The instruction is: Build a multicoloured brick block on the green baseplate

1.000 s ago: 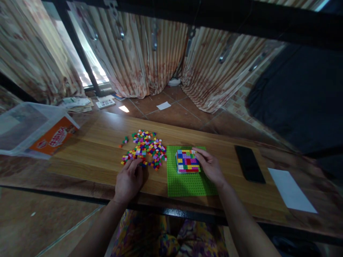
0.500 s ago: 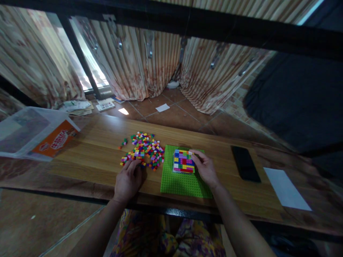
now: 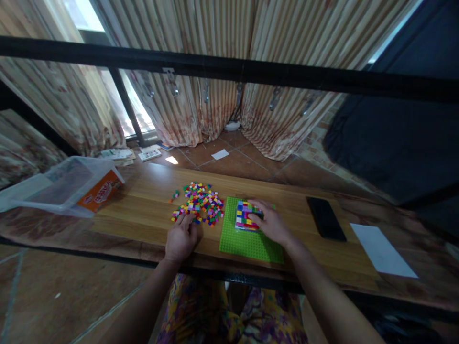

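Observation:
A low, many-coloured block of toy bricks (image 3: 243,220) sits on the green baseplate (image 3: 233,241). My right hand (image 3: 270,222) reaches over the block from the right, its fingers at the far side and the thumb on top, so part of the block is covered. Loose toy bricks (image 3: 202,198) lie in a spread pile left of the baseplate. At the pile's near edge is my left hand (image 3: 181,239), fingers curled and pressed together; whatever they hold is too small or hidden to tell.
A clear plastic box (image 3: 68,186) with an orange label stands at the table's left end. A black phone (image 3: 325,218) lies right of the baseplate, with a white sheet of paper (image 3: 382,251) farther right. A dark metal bar (image 3: 215,67) crosses above the table's far side.
My right hand has moved from the block's right edge to over its top, covering more of it. My left hand stays at the pile's near edge. The view has tilted upward.

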